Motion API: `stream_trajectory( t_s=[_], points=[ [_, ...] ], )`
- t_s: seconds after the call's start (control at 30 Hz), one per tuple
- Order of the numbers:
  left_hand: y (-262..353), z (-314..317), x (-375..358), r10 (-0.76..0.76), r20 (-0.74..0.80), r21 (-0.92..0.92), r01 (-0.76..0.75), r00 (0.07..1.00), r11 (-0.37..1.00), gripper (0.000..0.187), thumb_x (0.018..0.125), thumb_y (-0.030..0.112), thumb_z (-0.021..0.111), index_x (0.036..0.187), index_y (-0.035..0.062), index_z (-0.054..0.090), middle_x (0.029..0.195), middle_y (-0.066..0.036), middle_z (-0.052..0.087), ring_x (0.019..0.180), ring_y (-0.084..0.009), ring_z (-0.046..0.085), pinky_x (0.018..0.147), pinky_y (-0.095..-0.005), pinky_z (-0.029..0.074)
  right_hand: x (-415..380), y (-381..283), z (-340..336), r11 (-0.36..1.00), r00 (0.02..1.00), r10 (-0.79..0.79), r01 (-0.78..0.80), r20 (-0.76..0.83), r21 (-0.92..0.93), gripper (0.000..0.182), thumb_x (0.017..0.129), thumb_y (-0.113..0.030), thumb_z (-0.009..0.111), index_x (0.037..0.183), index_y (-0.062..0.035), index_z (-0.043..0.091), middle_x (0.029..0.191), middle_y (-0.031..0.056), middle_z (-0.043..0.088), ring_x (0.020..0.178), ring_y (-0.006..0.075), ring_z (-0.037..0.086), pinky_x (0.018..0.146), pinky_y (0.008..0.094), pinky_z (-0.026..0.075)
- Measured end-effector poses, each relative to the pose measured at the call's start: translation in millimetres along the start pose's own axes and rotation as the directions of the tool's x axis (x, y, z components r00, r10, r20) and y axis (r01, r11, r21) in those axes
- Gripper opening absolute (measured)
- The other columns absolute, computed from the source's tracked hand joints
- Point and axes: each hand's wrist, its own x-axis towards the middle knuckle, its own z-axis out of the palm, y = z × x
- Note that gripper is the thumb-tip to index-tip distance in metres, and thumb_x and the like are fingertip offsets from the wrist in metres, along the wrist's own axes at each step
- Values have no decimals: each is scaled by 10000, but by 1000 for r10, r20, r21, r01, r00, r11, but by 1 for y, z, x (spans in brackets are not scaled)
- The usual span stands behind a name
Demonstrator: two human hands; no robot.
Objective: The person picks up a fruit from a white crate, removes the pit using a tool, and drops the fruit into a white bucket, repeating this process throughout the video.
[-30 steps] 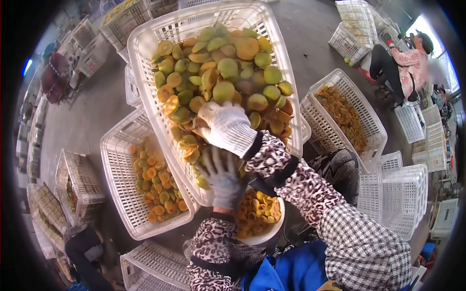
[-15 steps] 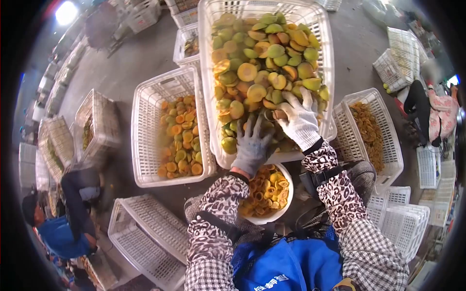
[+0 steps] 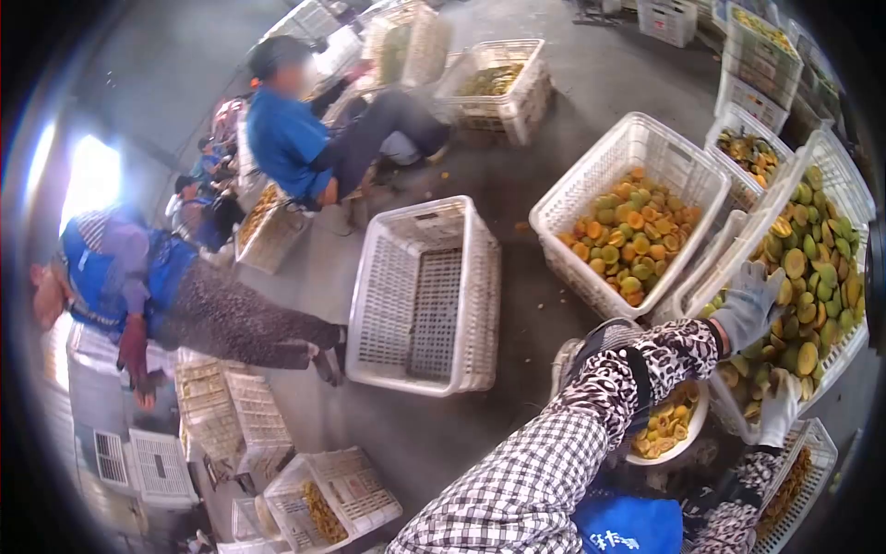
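Observation:
My left hand (image 3: 749,309), in a grey glove, lies spread over the upper left part of the halved fruit (image 3: 812,277) in the large white crate (image 3: 854,185) at the right. Lower down, my right hand (image 3: 780,406), in a white glove, touches the fruit near the crate's bottom edge; its fingertips are partly bent and small in view, and whether they grip a piece is unclear. A white bowl (image 3: 697,434) of orange fruit pieces sits below my left forearm.
A crate of halved fruit (image 3: 632,125) stands left of the large one. Further left is a white crate (image 3: 471,277) with a bare slatted bottom. A seated person (image 3: 286,138) in blue and a standing person (image 3: 120,268) are beyond. Another crate (image 3: 821,443) stands at the lower right.
The view has swung to the left, so the large crate and both hands now appear at the right. My left hand has moved up over the fruit, away from the crate's near edge.

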Motion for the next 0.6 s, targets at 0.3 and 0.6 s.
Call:
stream_trajectory(
  t_s=[0.3,0.6],
  points=[
    [-37,-94,-95,-619,537,-839,290,573,-459,448,924,494,569,1142,107,507,874,-66,568,611,-149,586,525,-279,539,-31,-22,-40,731,999,51,-32,-8,682,447,929,-259,612,1282,6,539,1076,92,645,921,229,619,835,329,506],
    [-13,-149,-112,-299,449,-860,315,842,-402,494,929,419,603,1291,101,496,1032,-58,580,783,-149,595,640,-275,526,-124,-40,-120,-317,652,381,-574,656,755,260,957,-458,510,1011,-212,576,595,-100,440,383,59,372,329,240,296]
  ],
)
